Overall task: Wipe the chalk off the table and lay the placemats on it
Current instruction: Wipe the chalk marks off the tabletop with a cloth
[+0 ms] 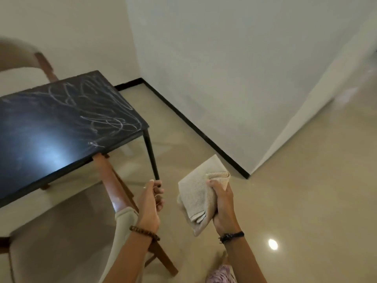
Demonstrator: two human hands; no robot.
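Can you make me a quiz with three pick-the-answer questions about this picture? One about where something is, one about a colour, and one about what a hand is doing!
1. Where are the chalk marks?
A. on the table top
B. on the floor
C. on the wall

2. What colour is the table?
A. white
B. black
C. red

3. What is the right hand doing?
A. resting flat on the table
B. hanging empty
C. gripping a cloth

Answers:
1 A, the white scribbles lie on the table top.
2 B, its top and leg are black.
3 C, its fingers curl round the beige cloth, off the table.
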